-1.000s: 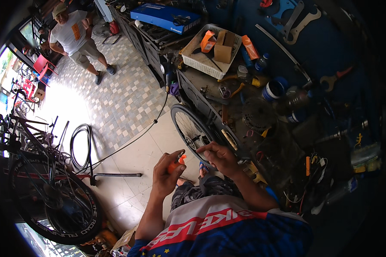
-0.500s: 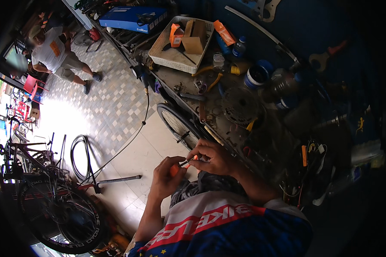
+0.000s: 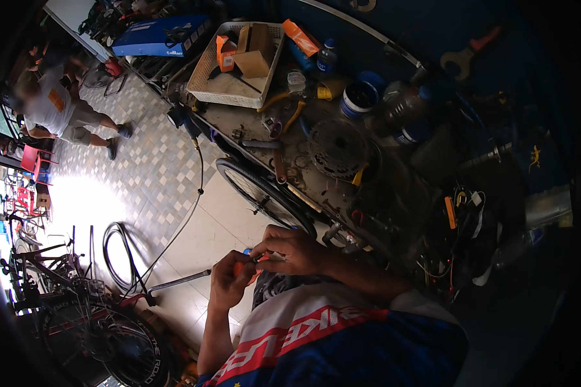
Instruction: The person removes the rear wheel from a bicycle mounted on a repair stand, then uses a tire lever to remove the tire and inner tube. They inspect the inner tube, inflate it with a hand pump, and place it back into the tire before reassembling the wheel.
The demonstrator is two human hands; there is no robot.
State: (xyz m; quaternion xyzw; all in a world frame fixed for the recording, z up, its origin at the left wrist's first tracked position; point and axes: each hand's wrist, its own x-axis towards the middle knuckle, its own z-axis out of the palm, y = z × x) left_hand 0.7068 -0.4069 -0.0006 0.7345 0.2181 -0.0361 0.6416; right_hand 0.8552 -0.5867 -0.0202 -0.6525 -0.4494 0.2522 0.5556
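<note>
Just above my lap, my left hand [image 3: 228, 280] is closed on a small orange object [image 3: 241, 269]; I cannot make out what kind of thing it is. My right hand [image 3: 290, 253] reaches over it from the right, fingers pinched on a small dark metal piece [image 3: 257, 258] at the orange object, touching my left fingertips. The exact shape of that piece is hidden by the fingers. Behind my hands, a bicycle wheel [image 3: 229, 180] leans against the cluttered workbench [image 3: 232, 116].
Bikes [image 3: 103, 329] crowd the lower left, beside a hose coil [image 3: 106, 255]. A thin hose [image 3: 181, 235] crosses the floor to the bench. A person [image 3: 77, 116] stands on the tiles at upper left. The bench holds a white basket [image 3: 226, 97], tubs [image 3: 358, 97] and tools.
My right hand has come leftward and closed on the small piece at my left hand. My view has shifted, so the bench and person sit further left.
</note>
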